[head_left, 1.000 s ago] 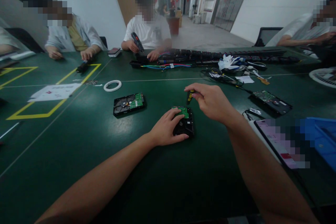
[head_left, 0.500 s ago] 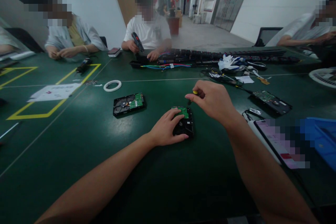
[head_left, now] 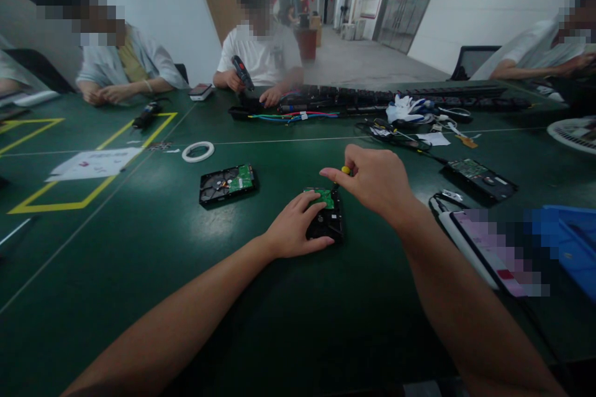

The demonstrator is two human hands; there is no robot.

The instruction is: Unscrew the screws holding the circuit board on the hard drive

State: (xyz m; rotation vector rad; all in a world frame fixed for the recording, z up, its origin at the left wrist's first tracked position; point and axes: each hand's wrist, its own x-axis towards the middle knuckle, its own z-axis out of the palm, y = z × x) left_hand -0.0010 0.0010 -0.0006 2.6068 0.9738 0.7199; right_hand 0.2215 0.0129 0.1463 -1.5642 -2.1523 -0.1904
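Note:
A hard drive [head_left: 333,223] lies with its green circuit board upward on the dark green table. My left hand [head_left: 298,223] is spread over its left side and holds it against the table, thumb along the near edge. Above the drive's far right corner, my right hand [head_left: 375,183] is closed round a small screwdriver [head_left: 345,170] with a yellow end on its handle. The screwdriver's shaft points down at that corner; its tip is too small to make out. To the left lies a second hard drive [head_left: 228,185], board up.
A third hard drive [head_left: 479,178], a phone [head_left: 488,254] and a blue bin [head_left: 570,242] are at the right. A white tape ring [head_left: 198,151] and a paper sheet [head_left: 93,164] lie left. Cable bundles [head_left: 344,99] and white gloves [head_left: 405,110] lie farther back, before a co-worker holding a power screwdriver [head_left: 243,72].
My right hand has shifted slightly left and down, and its thumb and the screwdriver's yellow end sit differently. My left hand and the hard drive have stayed in place.

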